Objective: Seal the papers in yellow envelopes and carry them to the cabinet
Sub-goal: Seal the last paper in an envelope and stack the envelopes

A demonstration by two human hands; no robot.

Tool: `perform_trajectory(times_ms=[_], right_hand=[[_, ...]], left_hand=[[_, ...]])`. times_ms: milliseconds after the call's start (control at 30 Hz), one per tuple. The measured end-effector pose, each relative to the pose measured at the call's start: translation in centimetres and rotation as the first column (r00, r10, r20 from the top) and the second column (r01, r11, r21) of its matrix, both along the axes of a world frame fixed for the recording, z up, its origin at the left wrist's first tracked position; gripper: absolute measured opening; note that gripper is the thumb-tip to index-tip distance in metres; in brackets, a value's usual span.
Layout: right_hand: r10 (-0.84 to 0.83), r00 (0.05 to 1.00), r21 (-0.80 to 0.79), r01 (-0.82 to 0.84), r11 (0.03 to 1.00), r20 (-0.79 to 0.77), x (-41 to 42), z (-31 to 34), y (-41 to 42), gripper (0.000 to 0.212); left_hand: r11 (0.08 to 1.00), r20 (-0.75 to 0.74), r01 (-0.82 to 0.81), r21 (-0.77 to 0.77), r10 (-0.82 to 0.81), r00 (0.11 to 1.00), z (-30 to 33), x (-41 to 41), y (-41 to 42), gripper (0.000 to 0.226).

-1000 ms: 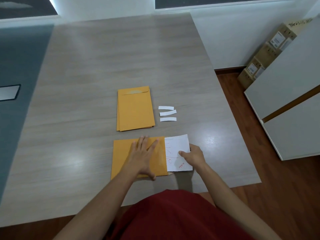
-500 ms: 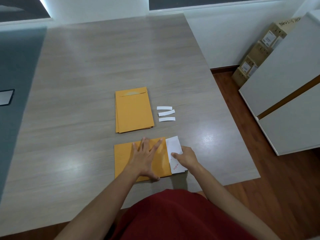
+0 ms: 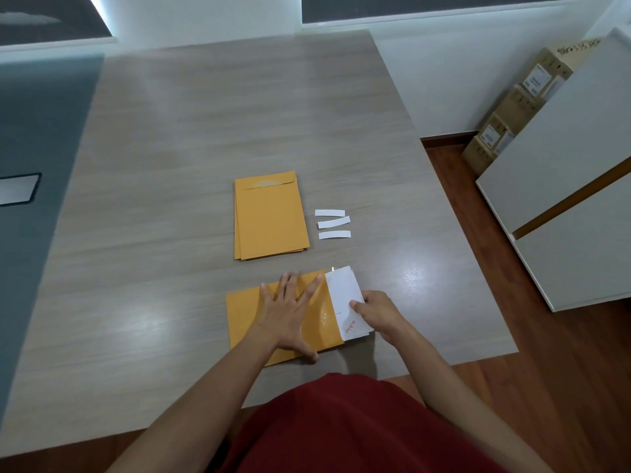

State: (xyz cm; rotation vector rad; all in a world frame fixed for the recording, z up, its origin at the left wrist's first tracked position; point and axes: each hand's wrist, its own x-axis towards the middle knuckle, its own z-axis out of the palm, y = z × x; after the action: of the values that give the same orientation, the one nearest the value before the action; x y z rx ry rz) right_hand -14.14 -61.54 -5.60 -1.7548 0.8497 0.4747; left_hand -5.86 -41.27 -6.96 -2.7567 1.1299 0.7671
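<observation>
Now the envelope point(image 3: 252, 315) is pinned flat on the worktop point(image 3: 170, 165) by the left hand point(image 3: 290, 312), fingers spread. Paper point(image 3: 345, 295), half inside its mouth, is pinched by the right hand point(image 3: 379, 312). It should be slid straight, edges kept square, mouth held down.

Both bare forearms reach forward from the body. The left hand point(image 3: 290, 312) lies flat, palm down, fingers straight and spread, thumb out to the side. The right hand point(image 3: 379, 310) has its fingers curled in a pinch, knuckles up, wrist angled inward.
</observation>
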Motion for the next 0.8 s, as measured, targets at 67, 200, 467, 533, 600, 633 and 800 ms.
perform_trajectory(times_ms=[67, 200, 467, 533, 600, 633, 800], right_hand=[[0.005, 1.0, 0.004, -0.005, 1.0, 0.004, -0.1, 0.1, 0.2, 0.018], [-0.002, 1.0, -0.004, 0.002, 1.0, 0.014, -0.1, 0.5, 0.4, 0.023], [-0.002, 1.0, 0.03, 0.002, 1.0, -0.008, -0.7, 1.0, -0.1, 0.03], [0.05, 0.999, 0.004, -0.05, 0.999, -0.016, -0.6, 1.2, 0.1, 0.028], [0.088, 0.996, -0.019, -0.088, 0.996, -0.017, -0.5, 1.2, 0.2, 0.027], [0.094, 0.995, -0.022, -0.094, 0.995, -0.014, -0.4, 1.3, 0.3, 0.025], [0.089, 0.996, 0.045, -0.088, 0.995, -0.025, -0.4, 1.4, 0.3, 0.021]], left_hand=[[1.0, 0.013, 0.012, 0.021, -0.013, 1.0, -0.1, -0.1, 0.0, 0.157], [0.999, 0.029, 0.038, -0.011, -0.038, 0.999, 0.2, -0.2, -0.4, 0.153], [0.999, -0.006, 0.012, -0.042, -0.012, 1.0, 0.6, -0.6, -0.3, 0.153], [1.0, -0.014, 0.015, -0.027, -0.015, 1.0, 0.5, -0.9, -0.3, 0.152], [0.999, -0.008, 0.022, -0.039, -0.022, 1.0, 0.4, -1.2, -0.5, 0.151], [0.998, 0.001, 0.029, -0.051, -0.029, 1.0, 0.4, -1.3, -0.7, 0.151], [0.994, 0.032, 0.046, -0.094, -0.043, 0.999, 0.7, -1.5, -1.1, 0.151]])
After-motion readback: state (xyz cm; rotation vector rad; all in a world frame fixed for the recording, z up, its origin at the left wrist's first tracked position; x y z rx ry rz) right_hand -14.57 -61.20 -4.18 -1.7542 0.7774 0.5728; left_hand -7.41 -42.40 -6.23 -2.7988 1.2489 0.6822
